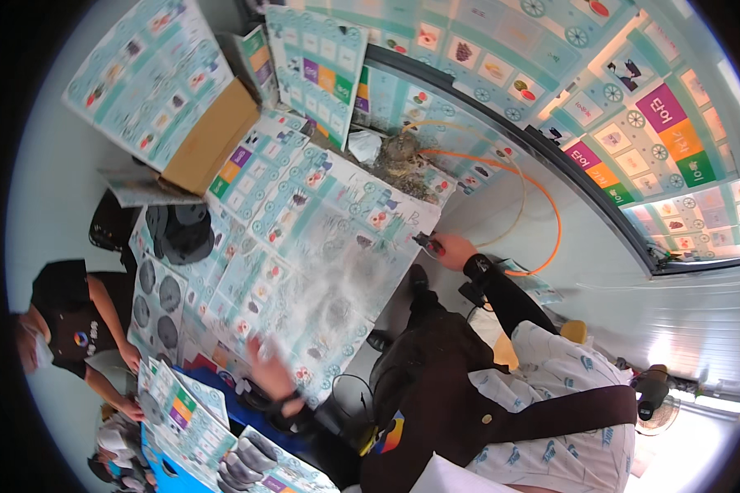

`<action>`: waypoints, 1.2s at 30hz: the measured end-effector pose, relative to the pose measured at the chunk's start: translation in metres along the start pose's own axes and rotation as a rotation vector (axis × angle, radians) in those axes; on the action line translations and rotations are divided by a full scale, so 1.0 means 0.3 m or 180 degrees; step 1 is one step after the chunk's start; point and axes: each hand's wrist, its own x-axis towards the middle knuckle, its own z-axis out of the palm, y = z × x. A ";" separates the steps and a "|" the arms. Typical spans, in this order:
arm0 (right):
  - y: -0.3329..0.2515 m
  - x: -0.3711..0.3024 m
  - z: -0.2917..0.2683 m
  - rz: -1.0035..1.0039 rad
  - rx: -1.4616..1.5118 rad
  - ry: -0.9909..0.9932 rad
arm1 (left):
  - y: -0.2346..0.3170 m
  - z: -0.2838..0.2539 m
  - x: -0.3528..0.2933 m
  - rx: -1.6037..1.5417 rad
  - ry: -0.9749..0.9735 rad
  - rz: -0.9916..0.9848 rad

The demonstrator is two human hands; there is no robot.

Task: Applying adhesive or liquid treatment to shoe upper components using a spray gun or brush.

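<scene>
Key relation, as I read it from the head view: a black tool [425, 240] sits at the fingertip side of my right hand [455, 251], toward picture left and slightly up. Its long axis seems to run roughly in line with that forearm, front end over the tabletop [390, 275]; too small for me to make out its tip.

Right hand: fingers wrapped round the tool, just outside the tabletop's right edge, closer to the upper right corner than to the lower one. The grey dusty patch [329, 283] on the printed sheets lies left of and below the tool, inward from that edge.

Left hand [271, 371]: motion-blurred, fingers looking spread, nothing seen in the grasp. It is over the lower edge, left of the lower corner; I cannot tell whether it touches. The tool is well apart from it, up and to the right, so the right hand is much the nearer.

About the right hand: an orange hose [557, 214] loops out past the wrist; its join to the tool is not visible to me. A tangled brown heap [407, 164] lies by the upper right corner, beyond the tool.
</scene>
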 end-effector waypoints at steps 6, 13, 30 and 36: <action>0.119 -0.046 -0.040 -0.0033 0.0397 -0.0157 | 0.576 1.164 0.314 -0.0597 -0.1386 0.1169; 0.289 -0.070 -0.160 0.0172 0.0698 -0.0401 | 0.642 1.748 0.508 0.0160 -0.1504 0.1306; 0.292 0.060 -0.275 -0.0071 0.1137 -0.0303 | 0.609 1.710 0.486 -0.1067 -0.1094 0.0726; 0.290 0.087 -0.282 -0.0042 0.1250 -0.0480 | 0.686 1.519 0.593 -0.1456 -0.0756 0.0691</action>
